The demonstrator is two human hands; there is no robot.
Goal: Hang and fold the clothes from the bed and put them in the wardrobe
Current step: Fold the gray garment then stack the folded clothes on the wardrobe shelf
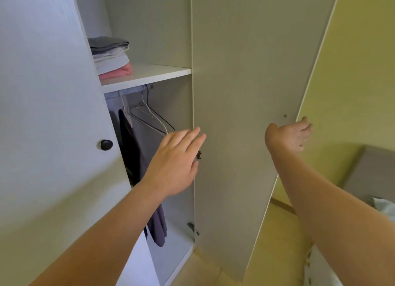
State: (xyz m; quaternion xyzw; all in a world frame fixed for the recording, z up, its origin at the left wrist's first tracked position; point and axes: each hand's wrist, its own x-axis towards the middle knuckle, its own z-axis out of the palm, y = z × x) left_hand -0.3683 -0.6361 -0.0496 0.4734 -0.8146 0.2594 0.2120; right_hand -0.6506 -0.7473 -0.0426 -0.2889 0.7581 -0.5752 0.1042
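The wardrobe stands open in front of me. Its right door (245, 114) swings out towards me. My right hand (290, 136) holds that door's outer edge, fingers wrapped round it. My left hand (177, 164) reaches with straight fingers towards the door's hinge side, in front of the hanging space. A stack of folded clothes (111, 57), grey, white and pink, lies on the shelf (154, 74). Below it a dark garment (132, 157) hangs from the rail beside empty wire hangers (154, 119).
The left wardrobe door (53, 114) with a black knob (106, 144) is on my left. A yellow wall (352, 72) rises on the right. Part of the bed (374, 172) with light fabric shows at the lower right.
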